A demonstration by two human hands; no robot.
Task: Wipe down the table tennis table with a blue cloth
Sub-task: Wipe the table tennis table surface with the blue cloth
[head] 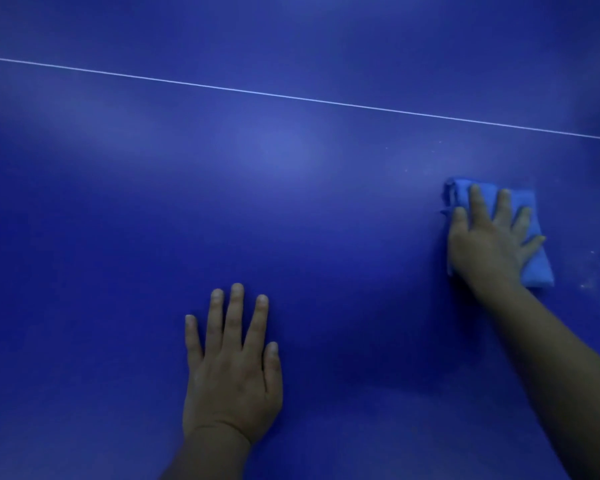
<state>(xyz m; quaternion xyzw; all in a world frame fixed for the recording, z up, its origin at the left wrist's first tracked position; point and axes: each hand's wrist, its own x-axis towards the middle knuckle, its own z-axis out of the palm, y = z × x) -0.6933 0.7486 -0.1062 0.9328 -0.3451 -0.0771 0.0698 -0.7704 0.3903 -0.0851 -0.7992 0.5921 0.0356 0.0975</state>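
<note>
no readable text, labels, brands or numbers anywhere in view; only marking is a thin white line (291,97) painted across the blue table tennis table (291,202), running from the left edge down toward the right edge, carries no lettering

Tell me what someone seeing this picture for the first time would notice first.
The deep blue table tennis table fills the whole view, with a thin white line slanting across its far part. At right, the right hand presses flat on a folded blue cloth. The left hand rests flat, fingers spread, on the bare surface at lower centre.
</note>
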